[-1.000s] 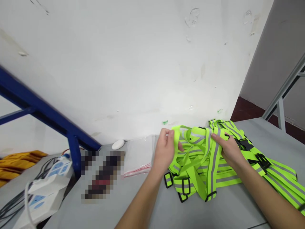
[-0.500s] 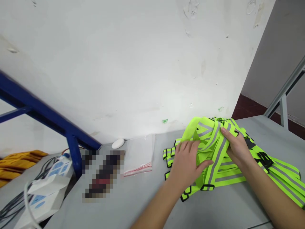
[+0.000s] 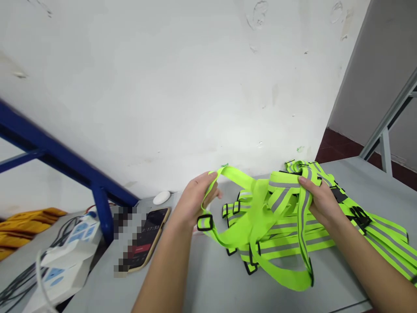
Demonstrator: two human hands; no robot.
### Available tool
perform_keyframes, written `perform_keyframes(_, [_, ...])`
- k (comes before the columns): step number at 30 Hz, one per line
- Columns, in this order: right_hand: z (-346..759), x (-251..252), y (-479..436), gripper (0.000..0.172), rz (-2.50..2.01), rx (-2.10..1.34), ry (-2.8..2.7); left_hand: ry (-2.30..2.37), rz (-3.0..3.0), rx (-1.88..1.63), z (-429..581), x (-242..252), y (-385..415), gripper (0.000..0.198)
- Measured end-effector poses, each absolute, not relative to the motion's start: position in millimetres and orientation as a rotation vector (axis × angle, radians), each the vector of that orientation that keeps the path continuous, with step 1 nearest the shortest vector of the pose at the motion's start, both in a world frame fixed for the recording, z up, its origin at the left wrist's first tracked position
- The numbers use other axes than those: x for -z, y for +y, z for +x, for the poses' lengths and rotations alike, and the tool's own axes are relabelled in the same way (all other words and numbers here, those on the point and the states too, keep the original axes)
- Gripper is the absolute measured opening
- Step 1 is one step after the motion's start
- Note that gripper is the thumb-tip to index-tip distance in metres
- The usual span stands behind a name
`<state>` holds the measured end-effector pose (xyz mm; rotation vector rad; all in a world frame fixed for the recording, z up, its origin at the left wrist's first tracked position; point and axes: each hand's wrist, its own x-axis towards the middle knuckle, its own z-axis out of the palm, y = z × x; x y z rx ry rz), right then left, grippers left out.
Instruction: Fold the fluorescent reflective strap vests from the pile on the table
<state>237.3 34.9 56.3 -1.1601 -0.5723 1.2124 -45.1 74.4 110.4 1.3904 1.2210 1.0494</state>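
Observation:
Neon yellow-green straps with grey reflective stripes [image 3: 280,248] lie in a pile on the grey table. My right hand [image 3: 321,198] is closed on a bundle of this strap above the pile, thumb on top. Off to the left, my left hand [image 3: 197,198] holds a loop of the same strap, pulled out from the bundle. A black buckle [image 3: 205,222] hangs just below my left hand. Between the hands the strap spans loosely, and one loop droops toward the table's front. Some fingers of my left hand are hidden behind the strap.
A phone [image 3: 148,239], partly pixelated, lies left of my left forearm, with a white oval object [image 3: 161,198] behind it. Power strips [image 3: 70,256] with cables, a blue metal frame [image 3: 100,208] and yellow cloth [image 3: 26,226] are at left. A white wall [image 3: 195,87] rises behind.
My left hand has moved left and slightly up from the pile, drawing out a strap loop with its buckle. It now covers most of the clear plastic bags. My right hand has barely moved.

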Motion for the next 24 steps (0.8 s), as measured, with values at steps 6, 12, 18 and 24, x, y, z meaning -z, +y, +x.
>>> perform_keyframes(6, [232.1, -60.4, 34.8, 0.053, -1.111, -1.214, -0.546, 1.576, 2.183, -0.578, -40.2, -98.8, 80.7, 0.039])
perform_keyframes(12, [227.4, -83.2, 38.4, 0.048, -1.041, -1.176, -0.59, 0.797, 1.864, -0.477, 11.3, -113.0, 78.4, 0.063])
perform_keyframes(18, [228.8, -135.7, 46.2, 0.04, -0.919, -1.038, -0.687, 0.67, 1.335, -0.499, -1.4, -103.5, 88.6, 0.048])
perform_keyframes(24, [229.0, -153.8, 68.0, 0.039, -0.862, -0.949, -0.649, 0.689, 0.853, -0.531, 3.0, -74.8, 47.3, 0.049])
